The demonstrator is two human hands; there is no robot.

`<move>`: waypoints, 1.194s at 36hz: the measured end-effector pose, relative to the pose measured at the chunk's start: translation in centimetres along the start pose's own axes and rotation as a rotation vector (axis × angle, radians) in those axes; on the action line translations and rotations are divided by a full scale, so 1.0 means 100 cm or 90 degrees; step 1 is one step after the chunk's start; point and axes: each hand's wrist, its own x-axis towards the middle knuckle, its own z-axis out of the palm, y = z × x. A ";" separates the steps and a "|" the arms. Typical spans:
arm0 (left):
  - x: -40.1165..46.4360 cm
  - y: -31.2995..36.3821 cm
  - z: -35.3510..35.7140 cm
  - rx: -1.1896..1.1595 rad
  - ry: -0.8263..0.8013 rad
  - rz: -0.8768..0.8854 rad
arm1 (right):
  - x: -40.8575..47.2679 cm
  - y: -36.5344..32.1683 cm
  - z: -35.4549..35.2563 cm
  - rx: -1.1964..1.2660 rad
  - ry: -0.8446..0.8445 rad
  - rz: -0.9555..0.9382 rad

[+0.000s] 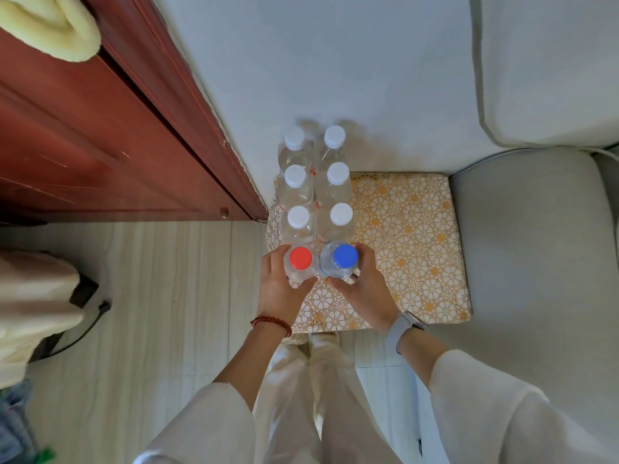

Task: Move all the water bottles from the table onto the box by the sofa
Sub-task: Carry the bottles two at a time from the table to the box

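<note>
Red-capped bottle (300, 262) in your left hand (284, 289), blue-capped bottle (341, 261) in your right hand (363, 289): both grasped, set at the box's (412, 236) near-left edge, extending two rows of white-capped bottles (296, 182).

I'm in a home living room: grey sofa (522, 229), red wooden door (100, 128), pale plank floor (150, 296).

A: Any wording you can read on the water bottles (315, 195)?
B: None. Only red flecks of label between them, around 12 o'clock, too small to read.
A: The watch (400, 329)?
B: Its face is turned away.
</note>
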 end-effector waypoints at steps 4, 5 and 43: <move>-0.001 0.002 0.001 0.021 -0.001 -0.002 | -0.001 -0.002 -0.003 -0.052 -0.006 0.004; -0.001 0.002 0.001 0.029 -0.003 -0.005 | 0.000 -0.003 -0.004 -0.056 -0.014 0.013; -0.565 -0.090 -0.234 0.063 0.647 -0.477 | -0.432 -0.121 0.266 -0.437 -0.653 -0.397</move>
